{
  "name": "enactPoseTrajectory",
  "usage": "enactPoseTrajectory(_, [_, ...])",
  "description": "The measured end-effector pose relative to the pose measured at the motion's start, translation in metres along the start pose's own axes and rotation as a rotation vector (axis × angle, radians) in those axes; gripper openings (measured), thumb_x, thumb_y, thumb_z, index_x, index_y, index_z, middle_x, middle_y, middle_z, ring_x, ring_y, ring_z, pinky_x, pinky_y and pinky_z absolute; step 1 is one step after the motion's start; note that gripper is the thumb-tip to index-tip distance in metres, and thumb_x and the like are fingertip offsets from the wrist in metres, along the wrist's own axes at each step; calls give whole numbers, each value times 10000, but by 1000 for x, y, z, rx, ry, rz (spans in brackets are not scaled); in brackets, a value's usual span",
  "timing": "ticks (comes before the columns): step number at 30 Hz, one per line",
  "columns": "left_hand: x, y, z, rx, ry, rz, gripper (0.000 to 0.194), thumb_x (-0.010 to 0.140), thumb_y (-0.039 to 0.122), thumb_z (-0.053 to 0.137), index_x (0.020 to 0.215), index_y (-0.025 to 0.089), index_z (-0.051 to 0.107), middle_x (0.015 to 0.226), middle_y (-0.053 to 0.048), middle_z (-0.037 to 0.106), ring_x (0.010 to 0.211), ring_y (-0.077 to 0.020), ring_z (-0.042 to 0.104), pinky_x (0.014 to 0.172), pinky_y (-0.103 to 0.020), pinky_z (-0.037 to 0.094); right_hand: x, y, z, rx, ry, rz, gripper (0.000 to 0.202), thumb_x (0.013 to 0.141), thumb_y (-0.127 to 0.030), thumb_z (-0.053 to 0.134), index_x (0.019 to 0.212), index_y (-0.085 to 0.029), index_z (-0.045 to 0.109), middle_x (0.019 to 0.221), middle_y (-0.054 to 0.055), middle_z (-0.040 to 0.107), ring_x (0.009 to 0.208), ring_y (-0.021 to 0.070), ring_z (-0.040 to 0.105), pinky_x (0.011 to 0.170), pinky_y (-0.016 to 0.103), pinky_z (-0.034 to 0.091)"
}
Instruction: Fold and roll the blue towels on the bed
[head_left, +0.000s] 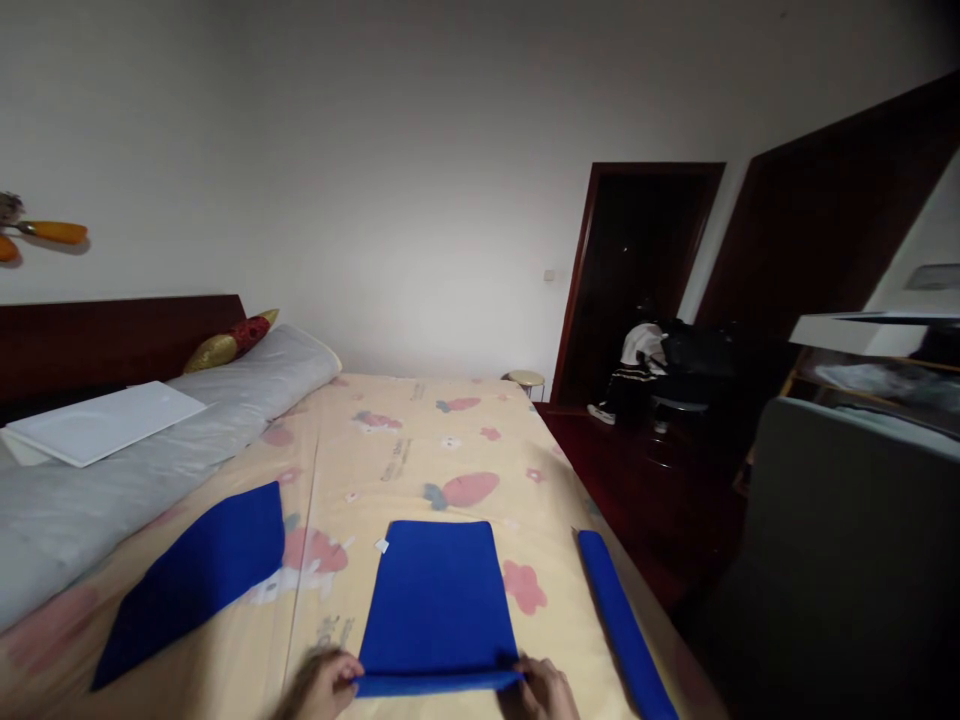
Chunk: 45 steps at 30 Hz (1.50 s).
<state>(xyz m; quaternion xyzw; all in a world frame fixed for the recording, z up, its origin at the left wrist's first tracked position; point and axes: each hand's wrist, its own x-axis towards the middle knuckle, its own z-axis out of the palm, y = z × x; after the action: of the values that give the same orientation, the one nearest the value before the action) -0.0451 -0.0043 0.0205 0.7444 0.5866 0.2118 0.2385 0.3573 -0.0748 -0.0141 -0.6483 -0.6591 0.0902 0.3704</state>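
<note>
A blue cloth (441,590) with a small white label lies flat on the bed in front of me, its near edge folded or rolled into a narrow strip. At the left end of that strip, my left hand (330,682) pinches the edge between its fingers. My right hand (546,688) grips the strip's right end. A second blue cloth (202,570) is spread out to the left. Along the bed's right side lies a long blue roll (624,622), probably of similar cloth.
The bed (405,450) has a peach sheet with carrot and flower prints. A grey bedding roll (225,430) lies at the left with a white board (112,420) on it. Beyond the bed are a round stool (526,378), a doorway and a person (642,345). A dark chair back (840,540) stands right.
</note>
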Motion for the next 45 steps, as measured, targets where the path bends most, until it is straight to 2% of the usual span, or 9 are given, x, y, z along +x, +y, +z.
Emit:
enactPoseTrajectory(4, [11, 1, 6, -28, 55, -86, 176, 717, 381, 630, 766, 233, 711, 736, 21, 711, 781, -186, 651, 743, -284, 520, 11, -1, 2, -93, -96, 82, 346, 816, -221, 370, 869, -236, 712, 809, 45, 708, 762, 216, 658, 714, 323, 494])
enactPoseTrajectory(9, [-3, 17, 29, 143, 143, -158, 260, 722, 113, 521, 871, 240, 691, 898, -7, 705, 968, -198, 638, 882, -337, 472, 2, 5, 23, -390, 17, 54, 441, 691, -96, 431, 1018, -236, 692, 1013, 69, 712, 923, 253, 638, 803, 381, 446])
enactPoseTrajectory(12, [-11, 26, 41, 430, 151, -48, 600, 726, -39, 349, 1135, 281, 649, 1203, -35, 666, 1210, -194, 545, 1024, -417, 390, -10, -1, 61, -547, 318, -173, 433, 732, -113, 432, 1061, -249, 678, 1064, 90, 709, 931, 265, 636, 828, 408, 425])
enactPoseTrajectory(15, [-12, 28, 53, 564, -74, 123, 687, 748, -53, 308, 1246, 313, 607, 1334, -33, 625, 1285, -206, 509, 1081, -476, 361, -24, -26, 116, -477, 511, -403, 394, 823, -163, 387, 1051, -298, 678, 1055, 46, 730, 919, 237, 658, 843, 387, 429])
enactPoseTrajectory(21, [-14, 20, 95, 645, 84, 50, 526, 802, 75, 389, 1242, 228, 633, 1321, -93, 634, 1254, -299, 547, 1069, -556, 389, -47, -70, 185, -369, 445, -459, 490, 929, -430, 381, 1390, -293, 472, 1154, 52, 705, 1028, 231, 672, 858, 355, 469])
enactPoseTrajectory(27, [-29, 12, 115, 575, 162, 649, 655, 877, 235, 423, 1495, 328, 229, 1400, 44, 567, 1241, -142, 551, 991, -270, 440, -38, -66, 148, -393, 400, -560, 573, 945, -456, 380, 1480, -264, 310, 1180, 23, 691, 1006, 200, 682, 818, 330, 501])
enactPoseTrajectory(35, [-50, -7, 56, 679, 353, 471, 592, 946, 340, 395, 1496, 361, 178, 1460, 72, 493, 1305, -121, 480, 1081, -317, 279, -33, 6, 35, -719, 239, -656, 645, 884, -533, 494, 1433, -205, 410, 1328, 33, 593, 1106, 206, 642, 843, 330, 512])
enactPoseTrajectory(40, [-45, -1, 71, 703, 433, 414, 571, 879, 249, 447, 1438, 341, 379, 1440, 14, 528, 1305, -199, 484, 1097, -428, 247, -32, 24, 32, -739, 267, -665, 481, 894, -371, 456, 1352, -235, 517, 1255, 16, 653, 1082, 190, 648, 872, 329, 479])
enactPoseTrajectory(45, [-31, -16, 74, 704, 275, 379, 649, 718, 81, 472, 1303, 346, 566, 1324, 30, 638, 1200, -203, 573, 1009, -379, 388, -18, 30, 31, -732, 314, -804, 467, 766, -156, 448, 1193, -201, 631, 1143, 7, 713, 1038, 158, 639, 896, 307, 418])
